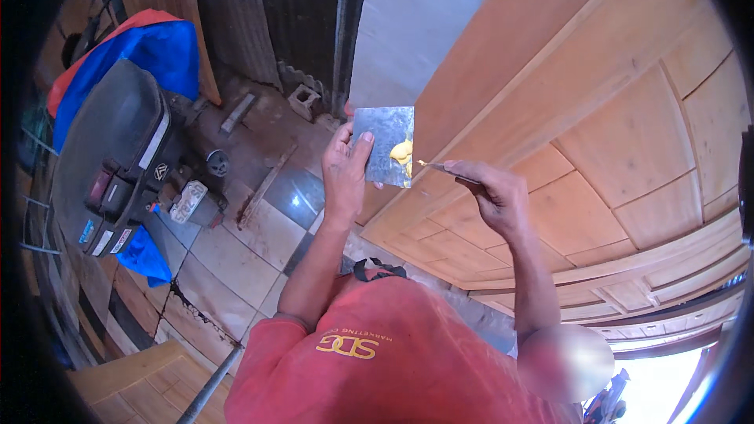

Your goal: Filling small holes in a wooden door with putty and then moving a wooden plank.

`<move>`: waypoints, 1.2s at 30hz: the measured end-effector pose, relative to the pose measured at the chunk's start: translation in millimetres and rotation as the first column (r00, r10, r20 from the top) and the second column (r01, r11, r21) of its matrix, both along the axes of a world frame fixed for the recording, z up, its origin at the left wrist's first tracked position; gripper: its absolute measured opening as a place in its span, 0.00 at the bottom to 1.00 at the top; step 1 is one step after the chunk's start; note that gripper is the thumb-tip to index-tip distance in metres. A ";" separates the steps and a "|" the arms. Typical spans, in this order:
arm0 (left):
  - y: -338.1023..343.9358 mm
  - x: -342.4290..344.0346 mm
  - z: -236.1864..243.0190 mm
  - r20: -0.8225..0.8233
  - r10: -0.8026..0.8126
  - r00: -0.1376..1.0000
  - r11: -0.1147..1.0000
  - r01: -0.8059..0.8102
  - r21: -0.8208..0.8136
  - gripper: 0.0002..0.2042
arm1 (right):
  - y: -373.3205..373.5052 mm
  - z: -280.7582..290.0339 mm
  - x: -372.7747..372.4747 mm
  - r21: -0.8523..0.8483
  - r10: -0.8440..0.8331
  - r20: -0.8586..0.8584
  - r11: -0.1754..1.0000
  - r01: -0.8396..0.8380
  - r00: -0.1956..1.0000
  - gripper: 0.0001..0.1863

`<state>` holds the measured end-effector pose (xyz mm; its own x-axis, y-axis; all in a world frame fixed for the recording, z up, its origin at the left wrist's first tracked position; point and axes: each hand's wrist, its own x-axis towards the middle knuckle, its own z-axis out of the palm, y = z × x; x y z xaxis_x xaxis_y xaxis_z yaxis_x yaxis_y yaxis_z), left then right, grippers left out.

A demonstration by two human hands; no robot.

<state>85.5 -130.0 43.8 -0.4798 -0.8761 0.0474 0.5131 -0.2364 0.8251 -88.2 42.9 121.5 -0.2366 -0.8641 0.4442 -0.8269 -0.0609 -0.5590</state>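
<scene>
A flat, square metal plate (380, 137) is gripped along its left side by my left hand (345, 161), thumb on top and fingers underneath. On the plate's right part sits a dab of yellow paste (401, 152). My right hand (496, 195) is closed around a thin putty knife (455, 174) that points left toward the plate. A bit of the same yellow paste clings to the knife's tip, just off the plate's right edge. Most of the putty knife's handle is hidden in my fingers.
A large panelled wooden door (581, 165) stands close on the right. At the left is a motorcycle (129, 149) with a blue and red cover (169, 47). Beyond are a hollow concrete block (305, 100) and corrugated sheets (236, 16). A metal pipe (210, 386) slants at lower left over tiles (228, 263).
</scene>
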 end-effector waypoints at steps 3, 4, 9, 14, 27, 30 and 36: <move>-2.2 2.9 9.2 0.016 -0.100 0.995 0.995 0.100 -0.005 0.11 | -3.5 20.2 -3.1 0.158 0.061 -0.164 0.987 -0.035 0.985 0.17; -2.7 2.1 9.6 0.039 -0.082 0.996 0.996 0.083 -0.031 0.12 | -6.5 24.2 -4.0 0.196 0.087 -0.214 0.980 -0.044 0.973 0.17; -2.8 -2.2 9.0 0.113 -0.061 0.992 0.994 0.071 -0.079 0.14 | -21.4 33.6 -5.0 0.318 0.132 -0.292 0.947 -0.033 0.947 0.17; -3.8 -2.7 7.3 0.124 -0.083 0.989 0.991 0.096 -0.097 0.14 | -27.7 27.0 -7.7 0.202 0.264 -0.370 0.959 -0.201 0.891 0.19; -2.1 -17.4 -22.8 0.119 -0.159 0.980 0.987 0.158 0.024 0.12 | -26.8 19.6 -5.6 0.409 0.240 -0.282 0.906 -0.109 0.929 0.14; 2.5 -17.8 -25.0 0.153 -0.178 0.972 0.983 0.170 0.063 0.11 | -22.6 9.3 -6.9 0.478 0.190 -0.221 0.876 -0.063 0.957 0.12; 0.9 -23.5 -38.7 0.197 -0.195 0.961 0.980 0.181 0.086 0.11 | -18.4 -15.8 -12.8 0.494 0.134 -0.047 0.864 -0.094 0.990 0.08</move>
